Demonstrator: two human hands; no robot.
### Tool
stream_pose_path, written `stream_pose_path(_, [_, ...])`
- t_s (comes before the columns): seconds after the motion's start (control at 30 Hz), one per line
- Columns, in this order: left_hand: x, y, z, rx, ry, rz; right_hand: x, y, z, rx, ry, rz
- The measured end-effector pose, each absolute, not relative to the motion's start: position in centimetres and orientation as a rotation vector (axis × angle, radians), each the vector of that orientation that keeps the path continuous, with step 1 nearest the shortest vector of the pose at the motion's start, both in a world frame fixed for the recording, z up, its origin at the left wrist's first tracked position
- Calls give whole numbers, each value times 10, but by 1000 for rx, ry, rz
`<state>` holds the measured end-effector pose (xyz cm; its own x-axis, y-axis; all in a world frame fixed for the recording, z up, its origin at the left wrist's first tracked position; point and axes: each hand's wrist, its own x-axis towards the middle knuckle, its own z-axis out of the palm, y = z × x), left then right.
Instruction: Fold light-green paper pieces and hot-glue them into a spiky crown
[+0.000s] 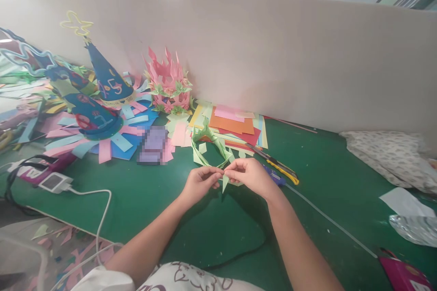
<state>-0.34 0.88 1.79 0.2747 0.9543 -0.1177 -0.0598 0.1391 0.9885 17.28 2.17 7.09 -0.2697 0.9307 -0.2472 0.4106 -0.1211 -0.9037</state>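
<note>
Between the fingertips of both hands is a small light green piece of folded paper (225, 183), its pointed end hanging down. My left hand (202, 181) pinches it from the left, and my right hand (251, 175) pinches it from the right with thumb and forefinger. Just beyond the fingers lies a ring of folded light green paper (198, 157) with raised points; whether the small piece is joined to it I cannot tell. A yellow utility knife (283, 171) and a blue tool (274, 175), partly hidden, lie beside my right hand.
Coloured paper sheets (232, 122) are stacked behind the ring. A pink paper crown (169, 82) and blue cone hats (109, 72) stand at the back left. A blurred phone-like object (152, 145), a white charger (56, 182) with cables and a patterned cloth (389, 154) lie on the green table (317, 163).
</note>
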Motion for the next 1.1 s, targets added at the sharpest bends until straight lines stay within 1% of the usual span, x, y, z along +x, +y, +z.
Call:
stream_pose_path(0.07, [-12, 12, 20, 1134, 1047, 920, 171, 24, 71, -1491, -1678, 1312])
stream_pose_path(0.13, [-23, 17, 20, 1144, 1104, 810, 168, 26, 71, -1495, -1675, 1287])
stream_pose_path(0.2, [-35, 22, 16, 1119, 1214, 680, 163, 28, 71, -1483, -1663, 1354])
stream_pose_path(0.27, [-43, 27, 11, 1072, 1310, 685, 158, 30, 69, -1453, -1666, 1438])
stream_pose_path(0.37, [-48, 30, 3, 1004, 1332, 656, 154, 33, 64, -1416, -1691, 1470])
stream_pose_path(0.5, [-41, 27, 2, 940, 1246, 653, 158, 38, 62, -1364, -1711, 1446])
stream_pose_path(0.6, [-32, 25, 8, 848, 1111, 755, 167, 40, 68, -1353, -1691, 1426])
stream_pose_path(0.7, [-25, 28, 12, 640, 928, 896, 177, 42, 73, -1318, -1651, 1427])
stream_pose_path(0.87, [-16, 40, 6, 328, 720, 940, 188, 45, 76, -1308, -1594, 1465])
stream_pose_path(1.0, [-10, 41, 3, 418, 728, 919, 192, 44, 85, -1275, -1537, 1449])
stream_pose_path(1.1, [-7, 37, 4, 523, 759, 915, 194, 44, 95, -1268, -1434, 1337])
